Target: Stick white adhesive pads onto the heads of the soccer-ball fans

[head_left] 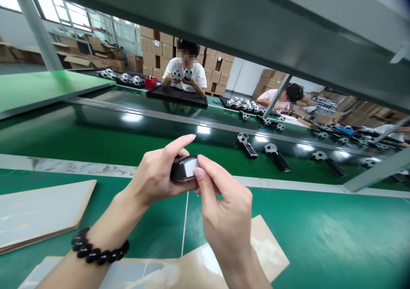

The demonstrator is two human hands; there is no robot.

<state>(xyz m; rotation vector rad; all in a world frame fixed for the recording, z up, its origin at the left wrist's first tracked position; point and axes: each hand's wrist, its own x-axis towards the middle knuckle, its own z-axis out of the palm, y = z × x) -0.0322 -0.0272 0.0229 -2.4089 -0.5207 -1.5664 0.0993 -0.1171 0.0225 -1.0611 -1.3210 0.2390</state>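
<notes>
My left hand [156,173] is wrapped round a small black handle-shaped part [179,171] with a white label [191,167] on its end, index finger stretched out above it. My right hand [224,208] meets it from the right, thumb and fingertips pressed on the white label. Both hands hover above the green table [320,233]. A black bead bracelet [98,248] circles my left wrist.
Flat beige boards lie at the left [38,214] and under my wrists [192,263]. Black-handled football toys [246,144] ride the green conveyor [128,135] beyond. A person across the belt [184,73] holds two balls; another person [282,99] sits further right. Cardboard boxes fill the background.
</notes>
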